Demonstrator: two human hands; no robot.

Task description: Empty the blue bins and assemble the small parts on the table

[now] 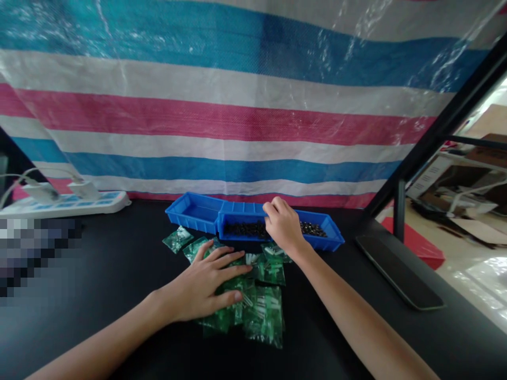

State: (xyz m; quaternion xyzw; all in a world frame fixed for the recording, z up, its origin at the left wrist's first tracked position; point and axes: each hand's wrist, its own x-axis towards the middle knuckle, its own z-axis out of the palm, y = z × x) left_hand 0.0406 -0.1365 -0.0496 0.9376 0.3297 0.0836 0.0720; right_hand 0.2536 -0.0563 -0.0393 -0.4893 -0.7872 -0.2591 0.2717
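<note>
Spread flat, my left hand point(214, 277) rests on a pile of small clear green plastic bags point(263, 311) with pale, thin pieces inside. Its fingers are apart and cover part of the pile. Over the long blue bin point(330, 240) is my right hand point(283, 224), fingers curled and tips pressed together. Whatever those fingertips may hold is too small to make out. Many small dark metal pieces point(245, 229) lie in that bin, on both sides of the hand. One green bag point(178, 239) sits apart at the left, below the second blue bin point(198, 211).
A white power strip point(113, 200) with plugged-in chargers stands at the back left. On the right lies a flat dark oblong object point(400, 272) near a black metal frame point(400, 182). A striped plastic sheet point(237, 121) hangs behind the black table point(130, 264).
</note>
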